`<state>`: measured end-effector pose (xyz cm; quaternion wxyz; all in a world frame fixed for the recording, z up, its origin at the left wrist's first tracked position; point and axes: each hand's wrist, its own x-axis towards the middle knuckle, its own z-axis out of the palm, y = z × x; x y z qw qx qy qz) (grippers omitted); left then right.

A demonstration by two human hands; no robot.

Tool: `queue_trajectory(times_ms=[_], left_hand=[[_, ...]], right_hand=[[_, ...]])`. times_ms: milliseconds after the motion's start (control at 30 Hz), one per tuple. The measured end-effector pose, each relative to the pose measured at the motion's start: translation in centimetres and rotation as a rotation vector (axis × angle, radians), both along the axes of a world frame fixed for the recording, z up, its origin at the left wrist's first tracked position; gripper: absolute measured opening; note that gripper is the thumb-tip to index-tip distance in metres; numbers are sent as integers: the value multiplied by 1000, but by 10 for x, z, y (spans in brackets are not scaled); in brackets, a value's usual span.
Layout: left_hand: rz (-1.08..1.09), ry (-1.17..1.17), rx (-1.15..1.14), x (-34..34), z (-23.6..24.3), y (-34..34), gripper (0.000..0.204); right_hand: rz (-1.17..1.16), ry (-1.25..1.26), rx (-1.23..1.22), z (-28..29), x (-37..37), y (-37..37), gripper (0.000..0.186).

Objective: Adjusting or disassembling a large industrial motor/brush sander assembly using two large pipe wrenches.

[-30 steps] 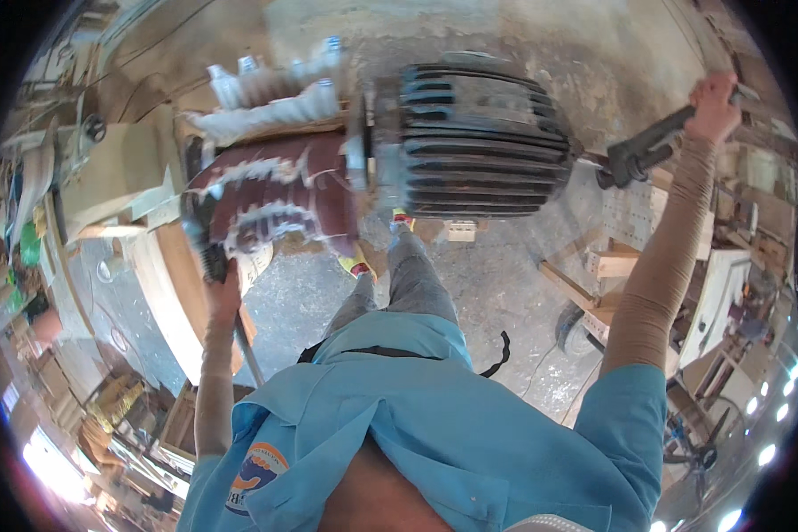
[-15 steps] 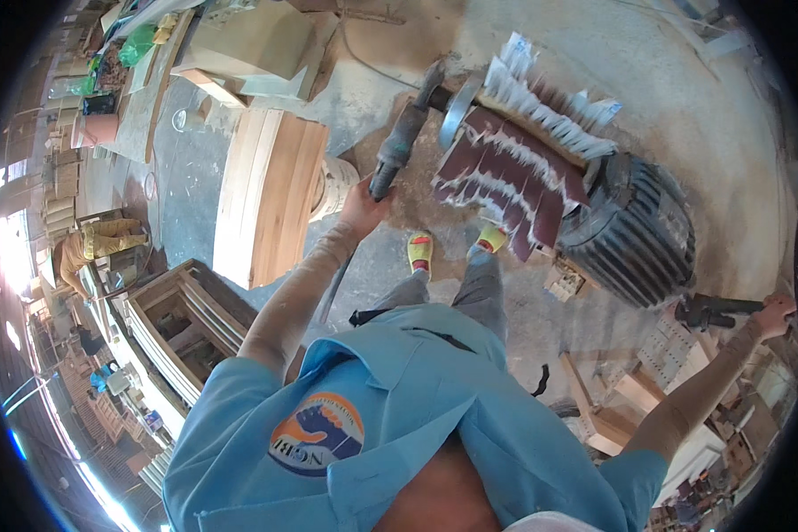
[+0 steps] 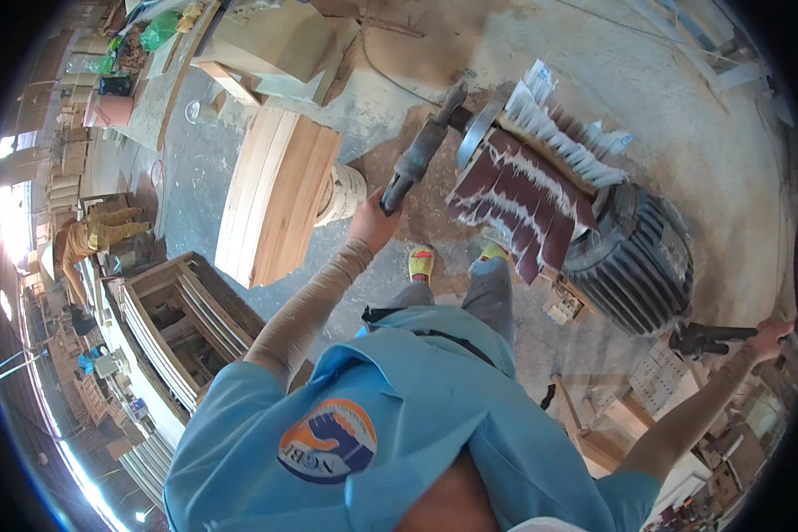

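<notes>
My left hand (image 3: 374, 222) grips a dark grey bar-shaped handle (image 3: 417, 151) at the left end of a machine in the upper right. Beside that handle are a metal disc (image 3: 475, 135) and a sanding wheel (image 3: 519, 208) with maroon abrasive flaps and frayed white fringes. White bristle strips (image 3: 567, 124) stand along its back. A ribbed dark motor (image 3: 629, 257) adjoins the wheel. My right hand (image 3: 770, 341) is closed round a second dark handle (image 3: 705, 337) beyond the motor's lower right end. My feet in yellow sandals (image 3: 421, 264) stand beneath the machine.
Light wooden boards (image 3: 275, 195) rest by a white bucket (image 3: 337, 199) at left. A wooden frame stack (image 3: 177, 328) lies lower left. A co-worker (image 3: 97, 239) bends at far left. A beige box (image 3: 266, 44) is at upper left, wood pieces (image 3: 612, 417) at lower right.
Since a second ago the view has swung, putting the machine at a slant in the upper right. Over the last half second it shifted slightly downward in view, both hands still on the handles.
</notes>
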<state>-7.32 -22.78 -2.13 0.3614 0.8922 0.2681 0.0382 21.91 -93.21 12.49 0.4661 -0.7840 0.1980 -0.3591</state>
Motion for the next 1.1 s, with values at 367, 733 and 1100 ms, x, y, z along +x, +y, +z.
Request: queue_trajectory(times_ms=[367,733,1100], left_hand=[[21,119,-37,2,-14,3,29],[20,148,-73,2,-4,4,28],[28,180,-28,2,2,1,29]], right_hand=[[59,-70,15,12,-18,26,44],[-20,292,-97,16,3,-30,45],[-444,426,-334,-6,36,-67,64]])
